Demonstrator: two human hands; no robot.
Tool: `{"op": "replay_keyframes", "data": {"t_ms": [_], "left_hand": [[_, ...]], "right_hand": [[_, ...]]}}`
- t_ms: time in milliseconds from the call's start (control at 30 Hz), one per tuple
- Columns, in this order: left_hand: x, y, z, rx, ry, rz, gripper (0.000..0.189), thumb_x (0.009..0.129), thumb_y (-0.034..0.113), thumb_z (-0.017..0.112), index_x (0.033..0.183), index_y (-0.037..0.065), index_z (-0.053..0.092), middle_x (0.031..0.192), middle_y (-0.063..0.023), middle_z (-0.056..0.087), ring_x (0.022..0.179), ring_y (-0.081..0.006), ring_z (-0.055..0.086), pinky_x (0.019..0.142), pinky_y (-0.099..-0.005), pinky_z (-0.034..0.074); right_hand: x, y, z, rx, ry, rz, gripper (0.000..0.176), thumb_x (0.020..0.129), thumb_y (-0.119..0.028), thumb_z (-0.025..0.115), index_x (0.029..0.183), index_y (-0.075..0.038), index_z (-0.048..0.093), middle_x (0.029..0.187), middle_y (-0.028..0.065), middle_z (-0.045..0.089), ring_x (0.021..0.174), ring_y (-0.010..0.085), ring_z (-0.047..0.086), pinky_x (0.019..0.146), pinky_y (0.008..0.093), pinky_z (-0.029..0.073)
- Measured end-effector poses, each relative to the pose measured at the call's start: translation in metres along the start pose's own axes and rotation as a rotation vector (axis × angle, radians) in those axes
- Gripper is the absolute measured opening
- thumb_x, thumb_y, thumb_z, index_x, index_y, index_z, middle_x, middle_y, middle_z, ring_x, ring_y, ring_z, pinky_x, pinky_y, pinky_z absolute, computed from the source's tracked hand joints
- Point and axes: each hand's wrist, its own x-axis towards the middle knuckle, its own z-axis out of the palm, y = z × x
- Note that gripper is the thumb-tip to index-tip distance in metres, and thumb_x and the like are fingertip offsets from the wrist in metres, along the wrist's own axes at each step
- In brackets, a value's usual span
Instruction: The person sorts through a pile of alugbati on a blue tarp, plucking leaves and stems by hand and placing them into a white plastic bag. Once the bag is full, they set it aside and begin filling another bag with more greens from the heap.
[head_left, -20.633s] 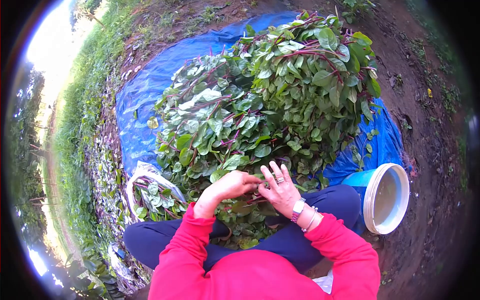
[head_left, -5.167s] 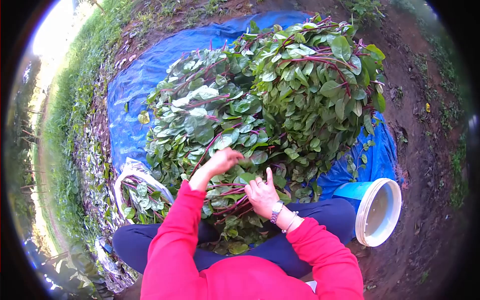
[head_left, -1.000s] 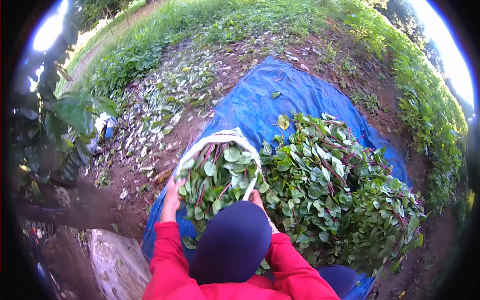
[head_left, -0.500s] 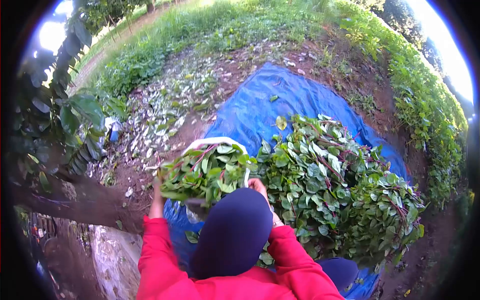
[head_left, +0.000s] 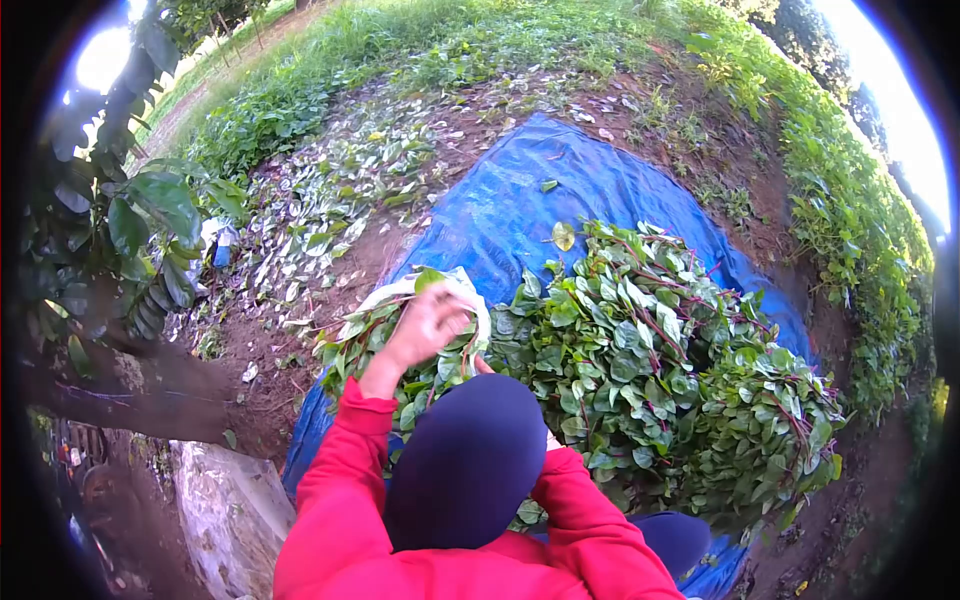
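Observation:
A bundle of leafy greens (head_left: 365,325) with reddish stems lies in front of my raised knee, with a white cloth-like band (head_left: 478,305) curving over its far and right side. My left hand (head_left: 430,325) is above the bundle at the band, fingers curled; what they hold, if anything, I cannot make out. A single green leaf (head_left: 428,279) shows just beyond those fingers. Of my right hand (head_left: 482,366) only a fingertip shows at the band's lower right; my knee hides the rest. To the right is a big heap of the same greens (head_left: 640,340).
A blue tarp (head_left: 510,205) lies under the greens, with a loose yellowish leaf (head_left: 563,236) on it. Scattered leaves (head_left: 320,215) cover the soil at the left. A tree trunk (head_left: 150,400) and a whitish sheet (head_left: 225,510) are at the lower left.
My left hand has moved from the bundle's left side up and right, over its top to the white band. My right hand has slipped further behind my knee.

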Motion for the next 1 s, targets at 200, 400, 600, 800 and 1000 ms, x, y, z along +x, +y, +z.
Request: {"op": "replay_keyframes", "data": {"t_ms": [200,400,600,800,1000], "left_hand": [[-0.073,-0.027,0.024,0.523,-0.594,-0.109,0.02,0.071,0.024,0.059,0.086,0.015,0.068,0.09,-0.0053,0.063,0.084,-0.0258,0.061,0.076,-0.0361,0.049],[-0.043,0.01,-0.029,0.376,0.01,-0.008,0.026,0.072,0.009,0.052,0.095,0.012,0.064,0.092,-0.0096,0.061,0.093,-0.0266,0.057,0.084,-0.0354,0.045],[-0.055,-0.031,-0.069,0.986,-0.102,-0.564,0.052,0.076,0.026,0.06,0.124,0.015,0.043,0.096,-0.013,0.059,0.087,-0.0312,0.06,0.081,-0.0557,0.041],[-0.105,-0.043,0.023,1.126,-0.123,-0.313,0.027,0.083,0.015,0.044,0.106,0.004,0.052,0.089,-0.014,0.058,0.055,-0.028,0.061,0.046,-0.039,0.049],[-0.064,-0.002,-0.029,0.746,-0.557,-0.769,0.047,0.079,0.044,0.05,0.118,0.016,0.053,0.119,-0.0126,0.049,0.096,-0.036,0.057,0.075,-0.05,0.046]], "right_hand": [[-0.001,0.003,-0.005,0.026,-0.006,0.015,0.048,0.076,-0.006,0.062,0.12,-0.001,0.044,0.093,0.0008,0.057,0.073,0.005,0.051,0.062,0.0231,0.044],[0.0,0.003,-0.006,0.037,-0.011,0.012,0.049,0.077,-0.006,0.062,0.122,-0.002,0.043,0.094,0.0004,0.057,0.073,0.0051,0.051,0.062,0.0231,0.044],[0.001,0.005,-0.007,0.05,-0.026,0.005,0.051,0.077,-0.006,0.062,0.124,-0.002,0.041,0.095,0.0,0.057,0.074,0.0051,0.051,0.063,0.023,0.044],[0.002,0.005,-0.005,0.056,-0.034,0.009,0.053,0.077,-0.006,0.061,0.126,-0.003,0.04,0.095,-0.0004,0.056,0.074,0.0052,0.05,0.064,0.0229,0.044],[0.012,0.009,-0.004,0.082,-0.069,-0.007,0.055,0.077,-0.006,0.061,0.128,-0.003,0.039,0.096,-0.0008,0.056,0.074,0.0053,0.05,0.064,0.0228,0.044]]}}
